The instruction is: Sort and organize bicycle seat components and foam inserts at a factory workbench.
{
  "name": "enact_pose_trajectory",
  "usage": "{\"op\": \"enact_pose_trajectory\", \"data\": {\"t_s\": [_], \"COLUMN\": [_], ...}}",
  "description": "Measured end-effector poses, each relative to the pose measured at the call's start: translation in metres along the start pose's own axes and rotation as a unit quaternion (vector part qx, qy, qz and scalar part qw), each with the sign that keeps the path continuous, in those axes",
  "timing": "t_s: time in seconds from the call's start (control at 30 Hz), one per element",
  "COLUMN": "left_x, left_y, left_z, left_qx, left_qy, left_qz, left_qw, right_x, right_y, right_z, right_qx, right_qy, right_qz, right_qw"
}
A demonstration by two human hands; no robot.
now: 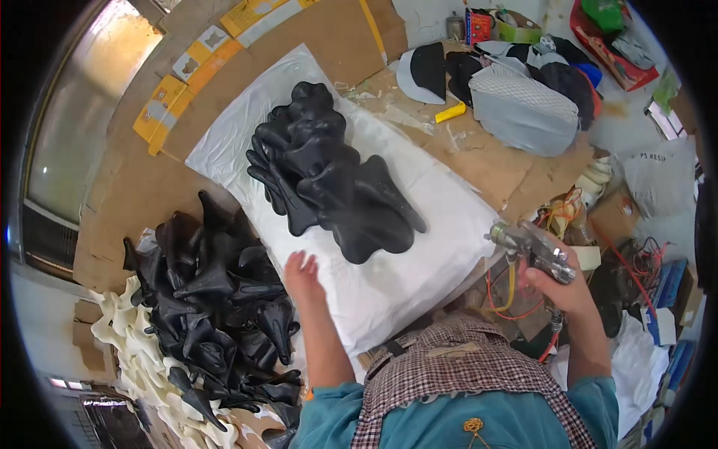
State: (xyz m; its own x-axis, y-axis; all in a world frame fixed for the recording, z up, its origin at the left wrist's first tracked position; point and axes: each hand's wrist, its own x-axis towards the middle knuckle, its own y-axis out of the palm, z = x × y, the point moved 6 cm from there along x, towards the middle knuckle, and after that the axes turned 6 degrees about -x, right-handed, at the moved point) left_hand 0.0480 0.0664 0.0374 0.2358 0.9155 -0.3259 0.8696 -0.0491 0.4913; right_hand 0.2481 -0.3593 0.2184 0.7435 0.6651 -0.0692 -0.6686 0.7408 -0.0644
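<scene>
My right hand is wrapped round the grip of a metal spray gun, its nozzle pointing left over the edge of a white sack. A hose joins the gun from below. On the sack, glossy black moulded pieces with rounded, saddle-like ends lie overlapping in a row. My left hand, slightly blurred, hovers near the sack's left edge with its fingers apart and nothing in them. Beside that hand is a heap of similar black pieces.
Cream-coloured pieces lie left of the black heap. Cardboard covers the bench. At the back right sit a grey mesh-covered bundle and a yellow tube-shaped object. Cables and a red hose tangle at right, near cartons.
</scene>
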Motion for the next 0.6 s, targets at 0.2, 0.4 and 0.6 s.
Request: {"op": "enact_pose_trajectory", "data": {"t_s": [0.2, 0.4, 0.6], "left_x": [-0.006, 0.019, 0.045], "left_y": [0.098, 0.161, 0.19], "left_z": [0.085, 0.155, 0.183], "left_qx": [0.094, 0.189, 0.131], "left_qy": [-0.116, -0.248, -0.239], "left_qz": [0.074, 0.037, -0.081], "left_qw": [0.986, 0.949, 0.959], "right_x": [0.005, 0.005, 0.026], "right_y": [-0.029, -0.065, -0.087], "right_z": [-0.013, -0.047, -0.039], "right_qx": [0.035, -0.013, 0.059], "right_qy": [0.021, 0.102, 0.03], "right_qz": [0.025, 0.068, 0.006], "right_qw": [0.999, 0.992, 0.998]}}
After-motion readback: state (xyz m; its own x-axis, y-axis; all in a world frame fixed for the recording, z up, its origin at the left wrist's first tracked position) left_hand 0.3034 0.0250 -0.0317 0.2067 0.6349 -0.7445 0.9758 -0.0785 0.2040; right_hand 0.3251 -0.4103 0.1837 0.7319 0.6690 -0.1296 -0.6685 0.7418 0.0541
